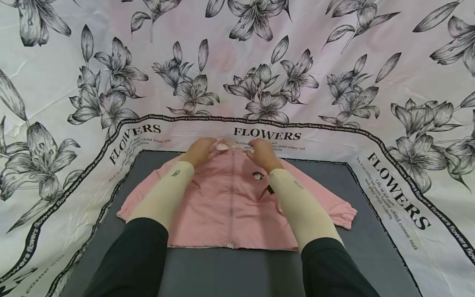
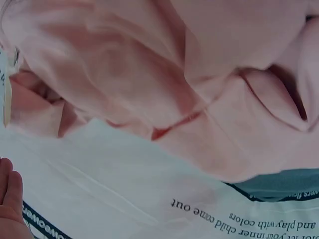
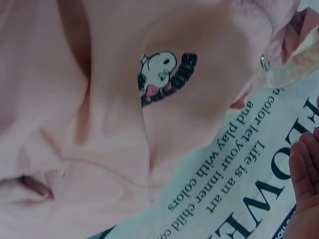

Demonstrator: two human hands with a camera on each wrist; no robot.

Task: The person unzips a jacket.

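A pink zip-up jacket [image 1: 211,206] lies front side up, its collar away from me and its zipper [image 1: 232,198] closed along the middle. My left hand [image 1: 200,152] is at the left side of the pale collar [image 1: 231,143]. On the collar's other side is my right hand [image 1: 264,154], above the small cartoon print [image 3: 162,72] on the chest. Both wrist views show straight fingers at the frame edge, apart from the jacket fabric there. The thumbs are hidden in those views.
Under the jacket is a dark grey panel [image 1: 222,272], bordered by a white cloth [image 1: 326,144] with black lettering and printed flowers. The jacket's right-hand sleeve [image 1: 334,206] spreads out beyond my right forearm. The other cuff [image 1: 124,210] shows beside my left forearm.
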